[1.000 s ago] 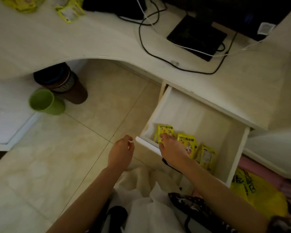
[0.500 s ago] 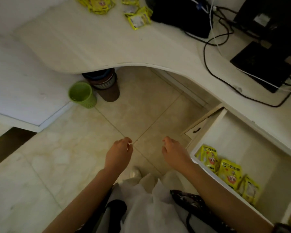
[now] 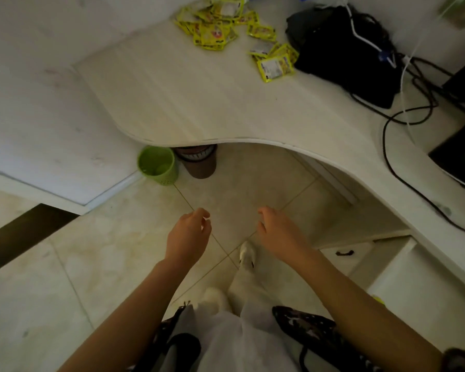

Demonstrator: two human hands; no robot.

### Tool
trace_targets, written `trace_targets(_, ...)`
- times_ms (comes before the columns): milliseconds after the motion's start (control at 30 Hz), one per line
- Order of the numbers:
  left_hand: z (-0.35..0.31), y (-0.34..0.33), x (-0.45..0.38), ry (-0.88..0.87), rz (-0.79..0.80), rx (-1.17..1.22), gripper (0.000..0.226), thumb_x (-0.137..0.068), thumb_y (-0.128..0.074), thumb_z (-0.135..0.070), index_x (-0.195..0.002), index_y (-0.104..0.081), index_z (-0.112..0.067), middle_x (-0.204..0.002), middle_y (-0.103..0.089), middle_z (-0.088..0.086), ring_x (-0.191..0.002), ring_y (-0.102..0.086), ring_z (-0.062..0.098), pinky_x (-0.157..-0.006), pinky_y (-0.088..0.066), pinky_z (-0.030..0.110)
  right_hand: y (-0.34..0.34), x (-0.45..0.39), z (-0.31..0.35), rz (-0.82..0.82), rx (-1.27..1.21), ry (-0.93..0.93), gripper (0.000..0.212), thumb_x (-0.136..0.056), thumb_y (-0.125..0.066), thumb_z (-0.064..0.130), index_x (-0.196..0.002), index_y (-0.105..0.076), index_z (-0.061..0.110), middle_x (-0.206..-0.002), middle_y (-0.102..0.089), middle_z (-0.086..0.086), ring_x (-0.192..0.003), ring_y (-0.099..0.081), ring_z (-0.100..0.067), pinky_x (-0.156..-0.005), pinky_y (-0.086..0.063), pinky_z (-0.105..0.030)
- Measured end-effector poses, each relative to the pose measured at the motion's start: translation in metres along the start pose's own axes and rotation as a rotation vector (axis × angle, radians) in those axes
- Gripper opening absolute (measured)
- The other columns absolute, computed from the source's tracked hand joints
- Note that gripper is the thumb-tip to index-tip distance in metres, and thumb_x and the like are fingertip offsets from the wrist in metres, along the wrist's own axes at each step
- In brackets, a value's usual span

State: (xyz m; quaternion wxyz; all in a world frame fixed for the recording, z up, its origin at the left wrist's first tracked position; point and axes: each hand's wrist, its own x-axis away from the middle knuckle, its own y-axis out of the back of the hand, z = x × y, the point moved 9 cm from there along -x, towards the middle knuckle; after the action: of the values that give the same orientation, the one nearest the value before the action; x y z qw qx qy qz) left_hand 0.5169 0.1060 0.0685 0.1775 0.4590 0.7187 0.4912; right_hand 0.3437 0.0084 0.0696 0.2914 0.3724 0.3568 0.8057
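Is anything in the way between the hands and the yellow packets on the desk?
Nothing I can see. The left hand and right hand hover empty over the floor, and only bare desk lies before the yellow packets. The black bag sits to their right.

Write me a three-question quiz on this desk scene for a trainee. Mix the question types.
1. True or false: the left hand and the right hand each hold a yellow packet.
2. Where do the yellow packets lie? A: in a bowl. B: on the desk top. C: on a chair.
3. What stands on the floor right beside the dark brown bin?

Key
1. False: both hands are empty, with fingers loosely curled.
2. B.
3. The green container.
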Motion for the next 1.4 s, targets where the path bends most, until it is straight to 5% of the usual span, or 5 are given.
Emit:
trace_targets(667, -0.048, 0.055, -0.257, 0.026, -0.063, 0.051, 0.022, -0.096, -0.048, -0.027, -0.112, -0.061, -0.02, -0.097, -0.065, -0.002, -0.092, -0.059, 0.015, -0.075, -0.05, 0.031, 0.139, -0.255, 0.032, -0.006, 0.085, 0.114, 0.036, -0.099, -0.041, 0.027, -0.132, -0.044, 0.013, -0.129, -0.056, -0.008, -0.115, -0.054, -0.024, -0.092, -0.048, -0.038)
trace_targets(1400, -0.052, 0.103, -0.524, -0.121, 0.069, -0.052, 0.023, -0.094, -0.048, -0.024, -0.113, -0.06, -0.017, -0.102, -0.066, 0.002, -0.101, -0.059, 0.023, -0.08, -0.049, 0.037, 0.228, -0.462, 0.043, -0.109, 0.081, -0.066, 0.029, -0.096, -0.045, 0.024, -0.119, -0.053, 0.007, -0.117, -0.06, -0.016, -0.11, -0.056, -0.033, -0.086, -0.046, -0.039)
